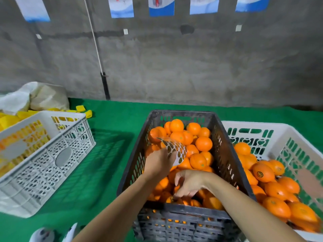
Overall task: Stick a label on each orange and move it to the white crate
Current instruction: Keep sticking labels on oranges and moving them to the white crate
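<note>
- The left hand (158, 165) hovered over the middle of the dark crate (225, 147), its fingers curled round the lower edge of a label sheet (174, 149), which curved upward and showed rows of small dark oval stickers.
- The right hand (189, 185) reached down into the near end of the same crate, fingers bent and their tips down among the oranges (203, 143). Whether they gripped a fruit or only touched it could not be told.
- The dark crate stood in the centre of the green tabletop (113, 137), heaped with oranges almost to its rim.
- The white crate (297, 137) stood just beside it on the right, touching or nearly so, and was partly filled with oranges.
- One orange in the white crate (263, 173) showed a round dark label on its upper side.
- A second pale crate (52, 154) stood well apart on the left, holding yellow pieces that were too blurred to name.
- Behind it, pale bags (43, 96) lay against the grey wall (174, 67).
</note>
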The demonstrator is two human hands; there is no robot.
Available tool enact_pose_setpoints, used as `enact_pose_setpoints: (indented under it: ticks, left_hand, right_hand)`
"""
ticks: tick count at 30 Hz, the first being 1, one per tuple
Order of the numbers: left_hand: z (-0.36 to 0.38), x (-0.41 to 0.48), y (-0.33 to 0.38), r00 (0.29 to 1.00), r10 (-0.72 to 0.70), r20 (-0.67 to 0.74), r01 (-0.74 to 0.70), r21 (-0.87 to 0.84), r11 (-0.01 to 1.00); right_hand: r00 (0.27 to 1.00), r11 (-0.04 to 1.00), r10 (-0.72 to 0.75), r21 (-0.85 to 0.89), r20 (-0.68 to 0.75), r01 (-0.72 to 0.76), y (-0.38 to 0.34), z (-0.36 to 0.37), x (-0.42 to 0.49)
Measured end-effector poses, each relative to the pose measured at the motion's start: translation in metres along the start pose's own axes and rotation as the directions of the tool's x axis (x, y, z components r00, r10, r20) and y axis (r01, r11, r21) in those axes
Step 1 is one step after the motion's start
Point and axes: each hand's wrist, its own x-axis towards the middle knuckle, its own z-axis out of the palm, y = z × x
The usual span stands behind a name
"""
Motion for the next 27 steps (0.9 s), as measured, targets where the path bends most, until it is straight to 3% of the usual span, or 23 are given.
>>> enact_pose_setpoints:
  ticks: [8, 12, 17, 21, 25, 27]
  left_hand:
    - [0.002, -0.005, -0.002, 1.000, 0.012, 0.018, -0.013, 0.009, 1.000]
    - [-0.003, -0.005, -0.001, 1.000, -0.009, 0.014, 0.009, -0.036, 0.999]
    - [-0.004, -0.005, 0.000, 1.000, -0.025, 0.012, 0.025, -0.028, 0.999]
    - [-0.004, -0.006, 0.000, 1.000, -0.015, 0.010, 0.015, -0.007, 1.000]
    - [-0.003, -0.006, -0.001, 1.000, 0.002, 0.031, -0.002, 0.005, 1.000]
    - [-0.003, -0.006, -0.001, 0.999, 0.001, 0.044, -0.001, 0.011, 1.000]
  right_hand:
    - [0.983, 0.984, 0.038, 0.163, 0.177, -0.068, 0.001, 0.004, -0.004]
    - [0.986, 0.968, 0.068, 0.230, 0.151, -0.102, 0.002, 0.002, -0.005]
    - [0.995, 0.976, 0.049, 0.206, 0.086, -0.066, 0.001, 0.005, -0.004]
    - [0.987, 0.989, 0.091, 0.102, 0.129, -0.104, -0.004, 0.005, -0.008]
    - [0.985, 0.980, 0.116, 0.147, 0.131, -0.135, -0.004, 0.004, -0.009]
    - [0.976, 0.981, 0.162, 0.079, 0.143, -0.174, -0.004, 0.003, -0.008]
